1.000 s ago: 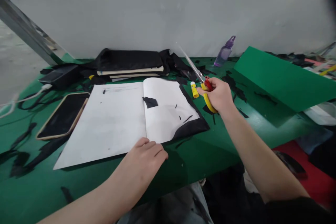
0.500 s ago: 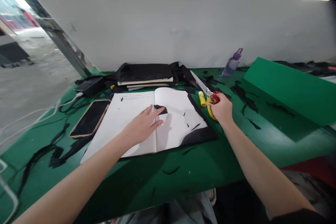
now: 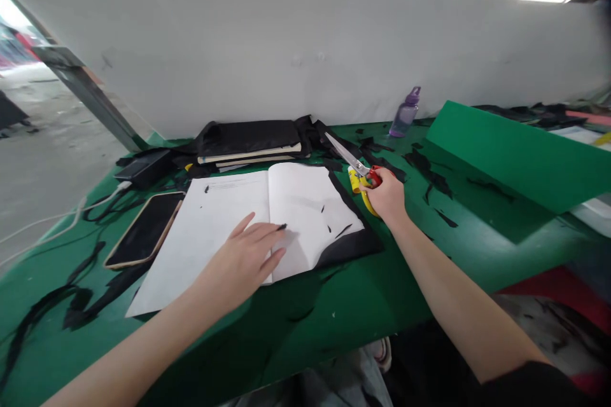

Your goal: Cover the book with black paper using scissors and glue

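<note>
My left hand (image 3: 248, 257) is over the middle of an open book with white pages (image 3: 224, 210). A small end of a black scrap (image 3: 281, 227) sticks out at its fingertips; the rest of the scrap is hidden. The thumb is spread away below the other fingers. Farther right, my right hand (image 3: 386, 194) is closed on the handles of a pair of scissors (image 3: 351, 156), one red and one yellow. The blades point up and left and look nearly together. A yellow glue stick (image 3: 354, 180) lies beside the scissors' handles.
A phone (image 3: 146, 229) lies left of the book, near a black box with a white cable (image 3: 147, 165). Behind are stacked books under a black cover (image 3: 252, 138). A purple bottle (image 3: 405, 112) and a folded green board (image 3: 515, 152) stand right. Black scraps (image 3: 429, 172) litter the green table.
My left hand has drawn back toward me across the book, and the black scrap has come along at its fingertips. My right hand still holds the scissors. The camera view has shifted slightly.
</note>
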Demonstrator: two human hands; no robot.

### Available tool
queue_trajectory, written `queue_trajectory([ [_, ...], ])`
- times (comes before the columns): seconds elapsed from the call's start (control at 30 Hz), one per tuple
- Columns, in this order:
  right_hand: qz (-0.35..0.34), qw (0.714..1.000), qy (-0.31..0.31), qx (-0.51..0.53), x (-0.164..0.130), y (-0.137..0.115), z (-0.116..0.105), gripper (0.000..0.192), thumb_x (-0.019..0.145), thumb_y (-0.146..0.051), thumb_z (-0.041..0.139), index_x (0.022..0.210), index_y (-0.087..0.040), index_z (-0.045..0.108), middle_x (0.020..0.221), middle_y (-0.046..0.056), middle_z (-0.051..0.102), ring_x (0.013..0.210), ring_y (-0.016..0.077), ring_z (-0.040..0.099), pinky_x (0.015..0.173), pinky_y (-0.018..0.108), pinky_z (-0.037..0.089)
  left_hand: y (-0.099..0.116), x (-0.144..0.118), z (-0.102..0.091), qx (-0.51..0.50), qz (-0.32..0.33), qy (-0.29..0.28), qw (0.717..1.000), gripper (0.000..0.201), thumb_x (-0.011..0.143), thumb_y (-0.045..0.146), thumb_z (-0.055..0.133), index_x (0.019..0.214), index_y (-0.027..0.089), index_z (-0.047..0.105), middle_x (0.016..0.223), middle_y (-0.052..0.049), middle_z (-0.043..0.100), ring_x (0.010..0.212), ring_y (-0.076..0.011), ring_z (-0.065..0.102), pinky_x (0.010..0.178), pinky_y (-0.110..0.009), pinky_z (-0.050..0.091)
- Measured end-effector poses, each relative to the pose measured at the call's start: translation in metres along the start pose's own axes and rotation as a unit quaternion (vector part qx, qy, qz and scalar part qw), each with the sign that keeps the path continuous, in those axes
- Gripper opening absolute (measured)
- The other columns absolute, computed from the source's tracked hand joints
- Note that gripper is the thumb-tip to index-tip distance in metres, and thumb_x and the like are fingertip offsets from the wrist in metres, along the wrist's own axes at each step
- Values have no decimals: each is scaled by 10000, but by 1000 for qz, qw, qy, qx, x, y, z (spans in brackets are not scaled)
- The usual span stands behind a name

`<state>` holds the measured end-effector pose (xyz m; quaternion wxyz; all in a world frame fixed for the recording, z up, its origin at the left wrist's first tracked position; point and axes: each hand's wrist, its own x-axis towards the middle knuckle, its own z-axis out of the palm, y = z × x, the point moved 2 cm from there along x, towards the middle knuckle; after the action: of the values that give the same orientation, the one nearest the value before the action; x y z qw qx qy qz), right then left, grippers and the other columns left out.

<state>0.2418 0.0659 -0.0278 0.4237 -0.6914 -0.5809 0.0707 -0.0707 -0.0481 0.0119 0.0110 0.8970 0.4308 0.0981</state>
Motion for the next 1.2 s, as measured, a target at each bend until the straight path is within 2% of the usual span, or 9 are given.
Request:
queue_trajectory([
  [0.2, 6, 1000, 2, 8, 2, 6, 3, 356, 622, -361, 684, 949, -237, 618, 980, 39, 683, 917, 251, 618, 801, 398, 496, 41, -44, -3, -46, 110, 31, 992, 374, 911, 86, 378, 1197, 214, 583, 1031, -12, 716, 1033, -160, 630, 1179, -451, 196],
  [0.33, 4, 1000, 2, 10, 1, 6, 3, 331, 620, -362, 692, 916, -236, 616, 991, 30, 679, 898, 236, 619, 791, 382, 496, 56, -49, 4, -19, 116, 15, 993, 438, 902, 60, 359, 1299, 190, 490, 989, -38, 706, 939, -201, 640, 1049, -488, 377],
  [0.43, -1, 1000, 3, 6, 1, 4, 3, 319, 614, -353, 699, 898, -236, 615, 980, 26, 678, 885, 229, 619, 794, 380, 491, 64, -38, -1, -10, 90, -18, 996, 425, 928, 185, 430, 1354, 184, 432, 871, -45, 674, 776, -211, 621, 812, -451, 510],
  [0.53, -3, 1000, 5, 5, 1, 4, 3, 314, 613, -349, 702, 892, -233, 617, 962, 28, 678, 869, 228, 623, 780, 380, 493, 66, -18, -10, -15, 74, -34, 997, 381, 953, 236, 398, 1321, 168, 467, 856, -54, 661, 764, -222, 609, 713, -414, 514],
  [0.67, -7, 1000, 15, 5, 2, 7, 6, 330, 615, -322, 699, 922, -230, 621, 983, 34, 680, 893, 227, 627, 793, 372, 492, 58, 24, -11, -63, 66, -50, 995, 360, 986, 341, 347, 1228, 166, 547, 1159, -81, 642, 1036, -215, 595, 884, -371, 487],
  [0.77, -13, 1000, 17, 3, 2, 8, 8, 333, 615, -296, 698, 932, -234, 620, 976, 29, 689, 907, 230, 627, 813, 378, 486, 52, 57, 5, -66, 98, -84, 990, 511, 982, 454, 317, 1344, 121, 460, 1409, -105, 494, 1326, -235, 408, 1104, -396, 318],
  [0.9, -25, 1000, 16, 1, 1, 7, 8, 317, 609, -283, 705, 910, -244, 615, 928, 8, 699, 871, 223, 629, 802, 374, 489, 49, 87, 31, -86, 140, -137, 977, 578, 978, 524, 239, 1418, 176, 378, 1502, -59, 372, 1411, -225, 277, 1167, -432, 175],
  [1.07, -29, 999, 18, -4, 0, 6, 7, 314, 599, -285, 721, 892, -243, 615, 923, 7, 696, 851, 222, 625, 779, 371, 488, 40, 92, 42, -78, 175, -142, 971, 543, 983, 524, 204, 1388, 235, 422, 1483, -14, 408, 1404, -217, 292, 1170, -459, 113],
  [1.2, -31, 999, 13, 2, 1, 7, 8, 305, 603, -280, 720, 888, -242, 617, 918, 6, 695, 851, 214, 627, 778, 362, 492, 21, 84, 42, -16, 147, -122, 981, 547, 977, 532, 233, 1366, 214, 450, 1475, -35, 420, 1396, -236, 305, 1153, -493, 156],
])
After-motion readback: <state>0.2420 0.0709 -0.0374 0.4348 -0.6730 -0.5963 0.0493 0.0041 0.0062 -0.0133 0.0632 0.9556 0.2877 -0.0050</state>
